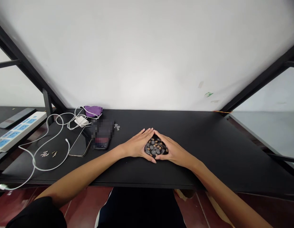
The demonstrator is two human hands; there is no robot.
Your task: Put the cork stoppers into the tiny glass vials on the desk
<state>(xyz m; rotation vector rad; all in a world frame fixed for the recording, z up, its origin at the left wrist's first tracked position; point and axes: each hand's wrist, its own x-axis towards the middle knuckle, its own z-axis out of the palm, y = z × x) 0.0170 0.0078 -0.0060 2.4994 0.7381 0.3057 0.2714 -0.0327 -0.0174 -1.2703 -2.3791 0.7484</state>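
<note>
A pile of small dark and brownish pieces (156, 147) lies on the black table (147, 172), framed by both hands. My left hand (139, 145) curves round the left side of the pile, thumb apart from the fingers. Round the right side curves my right hand (172, 150), its thumb also apart. The fingertips meet beyond the pile, and the thumbs come close together in front of it. Neither hand grips a piece; both rest at the pile's edges.
Left of the hands lie a dark phone (103, 136), another phone (80, 143), a looping white cable (47, 170), a purple cloth (93, 110), small grey pieces (117, 127) and small light pieces (45, 154). A power strip (21, 129) lies at the far left.
</note>
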